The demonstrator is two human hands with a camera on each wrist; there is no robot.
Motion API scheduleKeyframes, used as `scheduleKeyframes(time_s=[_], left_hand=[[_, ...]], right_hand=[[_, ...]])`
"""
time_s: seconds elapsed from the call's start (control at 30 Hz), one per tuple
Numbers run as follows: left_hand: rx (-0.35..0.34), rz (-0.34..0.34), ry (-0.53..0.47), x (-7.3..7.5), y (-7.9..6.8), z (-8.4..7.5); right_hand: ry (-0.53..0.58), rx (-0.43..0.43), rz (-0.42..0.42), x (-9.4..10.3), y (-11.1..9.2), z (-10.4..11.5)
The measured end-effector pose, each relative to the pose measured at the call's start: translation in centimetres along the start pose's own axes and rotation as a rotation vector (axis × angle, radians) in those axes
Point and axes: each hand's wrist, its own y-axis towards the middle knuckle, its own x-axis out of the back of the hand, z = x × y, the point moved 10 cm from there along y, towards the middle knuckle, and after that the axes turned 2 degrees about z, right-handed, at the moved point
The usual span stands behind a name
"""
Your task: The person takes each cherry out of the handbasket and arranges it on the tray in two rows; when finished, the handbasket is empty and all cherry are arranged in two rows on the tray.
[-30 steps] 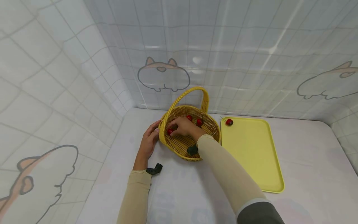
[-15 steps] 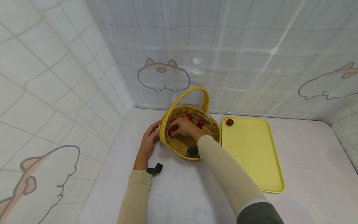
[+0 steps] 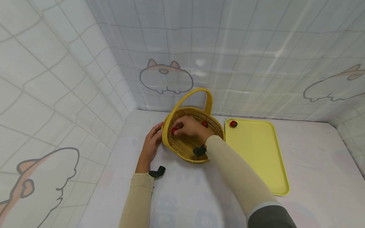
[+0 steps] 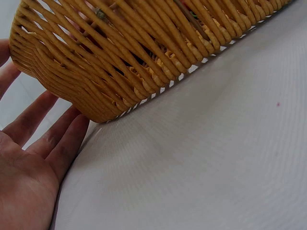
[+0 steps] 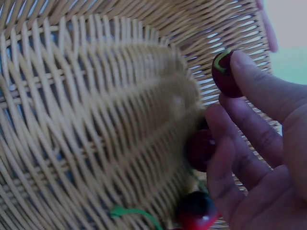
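Observation:
My right hand (image 3: 187,125) is inside the yellow wicker basket (image 3: 182,151), pinching a dark red cherry (image 5: 221,82) with a green stem between thumb and fingertips. Below those fingers in the right wrist view lie a second cherry (image 5: 200,150) and a redder one (image 5: 197,211). In the head view another cherry (image 3: 204,124) shows beside the right wrist, near the basket's back wall. My left hand (image 3: 152,144) rests against the basket's left outer side. Its fingers (image 4: 62,132) are extended along the weave in the left wrist view.
Right of the basket lies a flat yellow tray (image 3: 256,152), with one stemmed cherry (image 3: 233,123) at its back left corner. The basket's tall handle (image 3: 182,100) arches over its left and back. A tiled-pattern wall sheet (image 3: 242,72) stands behind the table.
My right hand has lifted slightly toward the back of the basket with the cherry in its fingers, and now hides some cherries seen before. The left hand stays against the basket.

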Motion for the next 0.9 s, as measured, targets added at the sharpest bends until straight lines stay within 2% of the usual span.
scheduleKeyframes(time_s=[0.3, 0.9], left_hand=[[0.004, 0.000, 0.005, -0.1, -0.1, 0.0], [-0.012, 0.000, -0.012, 0.0, 0.1, 0.0]], right_hand=[[0.046, 0.051, -0.054, 2.5, -1.4, 2.0], [0.377, 0.043, -0.170, 7.6, -6.1, 1.8]])
